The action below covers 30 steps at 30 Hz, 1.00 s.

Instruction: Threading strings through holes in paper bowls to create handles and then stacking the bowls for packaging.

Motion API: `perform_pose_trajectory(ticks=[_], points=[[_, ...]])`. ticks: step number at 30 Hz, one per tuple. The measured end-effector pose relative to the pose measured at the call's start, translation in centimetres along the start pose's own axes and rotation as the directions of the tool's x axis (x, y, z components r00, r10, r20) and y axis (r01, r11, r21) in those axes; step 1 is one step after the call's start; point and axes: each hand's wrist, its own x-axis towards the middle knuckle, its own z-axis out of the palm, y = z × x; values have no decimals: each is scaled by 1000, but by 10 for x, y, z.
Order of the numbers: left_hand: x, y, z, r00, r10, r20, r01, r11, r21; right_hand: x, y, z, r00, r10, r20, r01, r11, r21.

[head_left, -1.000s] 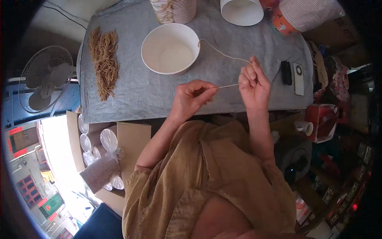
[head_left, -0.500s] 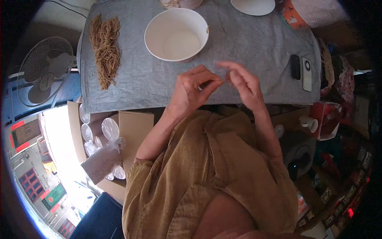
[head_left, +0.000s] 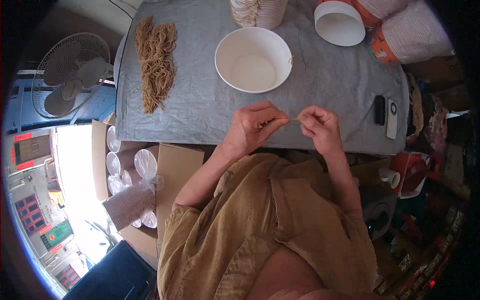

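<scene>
While my left hand (head_left: 252, 127) and right hand (head_left: 320, 127) hover over the table's near edge, both sets of fingertips are pinched tight on a short length of tan twine (head_left: 294, 119) stretched between them. Just beyond stands a white paper bowl (head_left: 253, 60), mid-table on the grey cloth (head_left: 200, 100). A twine bundle (head_left: 154, 60) lies at the far left corner; two dark remotes (head_left: 386, 114) sit near the right edge.

Matt grey cloth (head_left: 200, 105) covers the table; rough, fibrous tan twine (head_left: 155, 60) lies bundled there. White bowl (head_left: 253, 59) looks smooth paper. Thin twine strand (head_left: 294, 119) pinched; the tunic (head_left: 260, 225) is crinkled mustard linen.
</scene>
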Motion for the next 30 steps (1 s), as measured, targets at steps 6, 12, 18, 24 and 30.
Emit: perform_pose_trajectory(ticks=[6, 12, 18, 24, 30], points=[[-1, -27, -64, 984, 65, -165, 5, 921, 390, 20, -56, -2, 958, -176, -225, 128, 969, -213], [7, -37, -82, 980, 169, -103, -60, 748, 661, 44, -146, 32, 758, -625, -185, 467, 719, -515], [9, -1, -29, 997, 61, 56, -78, 918, 389, 44, -211, 86, 971, -218, 96, 221, 680, -699], [15, -15, -79, 1000, -27, 11, 16, 830, 557, 78, -106, 57, 878, -355, 322, 479, 646, -594], [-5, -25, -48, 997, 32, 74, -55, 940, 337, 75, -64, 46, 940, -184, 288, 341, 544, -767]])
